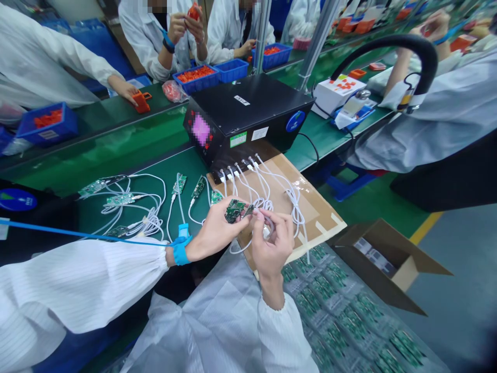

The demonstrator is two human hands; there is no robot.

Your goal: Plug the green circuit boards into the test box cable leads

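Note:
My left hand (217,225), with a blue strap at the wrist, is closed on a green circuit board (234,211). Close against the board's right end, my right hand (272,238) pinches the end of a white cable (267,228); whether the plug sits in the board cannot be made out. Below the hands lies a brown cardboard sheet (318,207) with several white cables across it. These cables run from the front of a black box (248,114) with a lit display. Left of my hands, several circuit boards (179,184) with white cables attached lie on the green bench.
Trays of circuit boards (341,311) stand at my right, beside an open cardboard box (382,259) on the floor side. A black flexible tube (388,41) arches at the right. Co-workers handle orange parts near blue bins (198,80) across the line. A blue cord (85,232) trails from my left wrist.

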